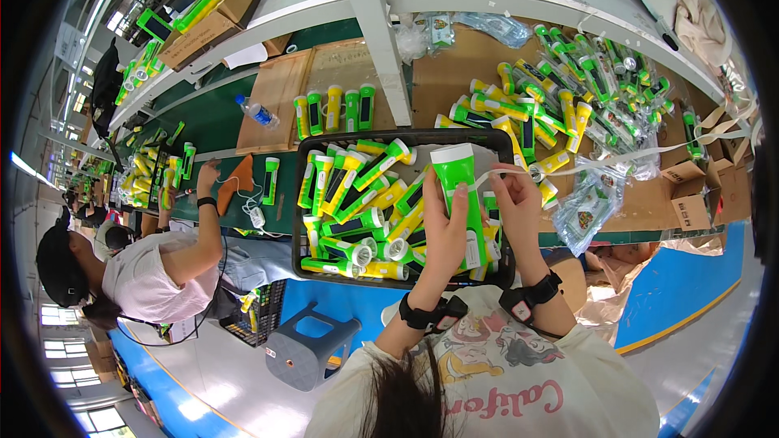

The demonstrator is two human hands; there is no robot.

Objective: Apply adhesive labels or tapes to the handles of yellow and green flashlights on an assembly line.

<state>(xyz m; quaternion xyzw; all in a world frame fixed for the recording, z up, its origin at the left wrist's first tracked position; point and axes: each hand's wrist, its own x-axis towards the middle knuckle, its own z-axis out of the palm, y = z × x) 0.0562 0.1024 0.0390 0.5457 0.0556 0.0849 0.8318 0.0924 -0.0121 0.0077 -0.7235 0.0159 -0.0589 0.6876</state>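
Note:
My left hand [445, 231] is closed round a green flashlight [456, 169] with a white head, held upright over a black crate [305, 150]. Beside it, the fingers of my right hand [517, 195] pinch a long white strap [596, 167]. One end of the strap reaches the flashlight's side, just below the head; whether it is fastened there I cannot tell. From my right hand the strap runs off to the far right. Many green and yellow flashlights [349, 182] lie piled in the crate beneath my hands.
Loose flashlights [527, 105] and clear plastic bags [588, 207] cover the cardboard at the right. Several flashlights [333, 105] stand behind the crate, near a grey shelf post [375, 40]. At the left a co-worker [154, 264] works at the same bench, by a grey stool [312, 349].

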